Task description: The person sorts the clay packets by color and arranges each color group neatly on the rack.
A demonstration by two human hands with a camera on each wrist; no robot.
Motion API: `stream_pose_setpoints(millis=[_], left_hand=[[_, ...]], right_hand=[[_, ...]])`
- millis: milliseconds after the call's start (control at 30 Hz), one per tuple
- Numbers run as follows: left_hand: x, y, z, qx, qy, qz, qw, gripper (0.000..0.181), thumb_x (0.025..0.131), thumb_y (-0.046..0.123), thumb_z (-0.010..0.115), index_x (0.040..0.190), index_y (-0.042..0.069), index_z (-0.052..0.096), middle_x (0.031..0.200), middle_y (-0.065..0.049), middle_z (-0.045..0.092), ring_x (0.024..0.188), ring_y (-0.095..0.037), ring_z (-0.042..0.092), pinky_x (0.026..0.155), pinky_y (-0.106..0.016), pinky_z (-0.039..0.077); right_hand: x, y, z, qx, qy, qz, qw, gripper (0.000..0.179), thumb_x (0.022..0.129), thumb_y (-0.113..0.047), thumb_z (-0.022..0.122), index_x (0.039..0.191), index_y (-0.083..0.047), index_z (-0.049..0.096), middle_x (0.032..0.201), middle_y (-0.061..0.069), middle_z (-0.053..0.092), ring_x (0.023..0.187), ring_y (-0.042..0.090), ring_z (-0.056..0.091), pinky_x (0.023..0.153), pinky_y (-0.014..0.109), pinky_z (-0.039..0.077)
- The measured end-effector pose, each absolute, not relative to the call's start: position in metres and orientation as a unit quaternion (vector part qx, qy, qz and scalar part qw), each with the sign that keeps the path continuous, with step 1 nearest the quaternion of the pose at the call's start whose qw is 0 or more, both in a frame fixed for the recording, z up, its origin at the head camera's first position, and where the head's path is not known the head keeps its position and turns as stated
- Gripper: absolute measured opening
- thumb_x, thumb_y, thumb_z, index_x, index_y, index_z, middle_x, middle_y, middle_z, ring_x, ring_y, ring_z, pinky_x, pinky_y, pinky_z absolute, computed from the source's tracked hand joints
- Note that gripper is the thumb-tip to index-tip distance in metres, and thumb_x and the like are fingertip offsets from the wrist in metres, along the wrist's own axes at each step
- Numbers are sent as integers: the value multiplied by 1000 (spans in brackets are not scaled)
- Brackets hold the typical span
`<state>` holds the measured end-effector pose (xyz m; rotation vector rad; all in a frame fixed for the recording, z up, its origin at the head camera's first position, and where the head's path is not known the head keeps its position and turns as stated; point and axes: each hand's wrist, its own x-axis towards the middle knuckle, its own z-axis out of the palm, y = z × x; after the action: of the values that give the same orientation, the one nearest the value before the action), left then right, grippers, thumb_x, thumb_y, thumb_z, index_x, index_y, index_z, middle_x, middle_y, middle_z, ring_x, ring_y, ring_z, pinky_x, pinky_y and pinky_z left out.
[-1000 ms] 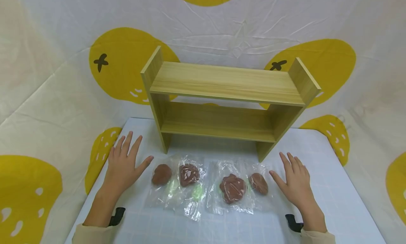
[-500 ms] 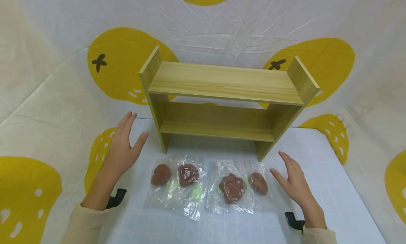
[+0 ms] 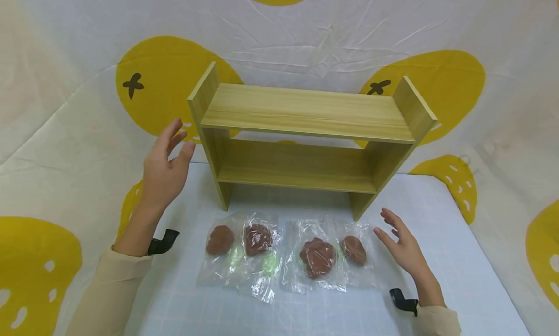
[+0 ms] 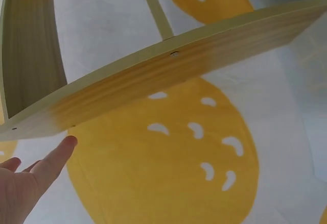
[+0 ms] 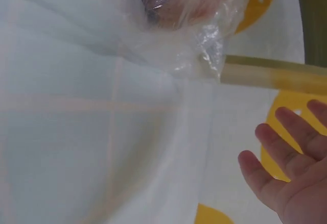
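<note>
My left hand [image 3: 163, 173] is raised beside the left side panel of a light wooden two-tier shelf [image 3: 307, 110], fingers slightly bent and nothing in them. In the left wrist view, the thumb and fingertips of that hand [image 4: 25, 191] come close to the panel's edge [image 4: 173, 55]. Low at the right, my right hand [image 3: 406, 251] holds nothing, its fingers loosely bent. Nearest to it lies a clear plastic bag with a flat brown piece [image 3: 353, 250]. Further left are a larger lobed brown lump [image 3: 318, 257] and two more brown lumps [image 3: 258, 239] [image 3: 220, 239], also in clear bags.
The shelf stands at the back of a table [image 3: 314, 312] with a pale checked cover. Behind it hangs a white cloth [image 3: 301, 30] with big yellow fruit shapes. Black curved pieces [image 3: 163, 241] [image 3: 403, 301] sit at both wrists.
My left hand has risen from the table's left side to beside the shelf's side panel, turning and bending its fingers. My right hand has turned slightly inward, fingers more bent. Bags stayed put.
</note>
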<state>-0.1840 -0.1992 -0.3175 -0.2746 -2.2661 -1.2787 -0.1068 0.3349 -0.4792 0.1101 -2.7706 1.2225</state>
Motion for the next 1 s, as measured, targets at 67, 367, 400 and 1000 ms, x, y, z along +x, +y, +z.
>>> stream_pose_setpoints(millis=[67,367,400,1000], left_hand=[[-189,-198,-315,-105,-833,-478,259,58,102,33,59,155,21,39,152,5,45,131,-18,51,96,-33,51],[-205,-188,-299,-136,-805,-512,266,56,102,29,61,154,20,41,151,2,46,131,-21,51,95,-34,52],[-207,-185,-297,-139,-801,-517,267,56,102,29,60,153,20,42,150,1,47,131,-22,51,96,-35,52],[-226,-172,-295,-141,-728,-621,253,45,98,14,66,142,8,56,135,-13,60,119,-21,59,100,-32,48]], right_hand=[[-107,337,-483,33,-906,419,47,67,101,-30,62,156,-9,30,151,24,40,136,48,37,102,70,33],[-119,343,-487,20,-891,454,8,66,103,-36,58,156,-7,31,150,22,43,136,43,40,104,64,37],[-122,344,-488,19,-889,458,1,65,103,-37,57,155,-8,32,150,21,43,136,42,40,104,63,37],[-141,345,-506,-29,-838,526,-140,68,102,-38,57,153,0,33,148,29,42,132,41,45,108,55,38]])
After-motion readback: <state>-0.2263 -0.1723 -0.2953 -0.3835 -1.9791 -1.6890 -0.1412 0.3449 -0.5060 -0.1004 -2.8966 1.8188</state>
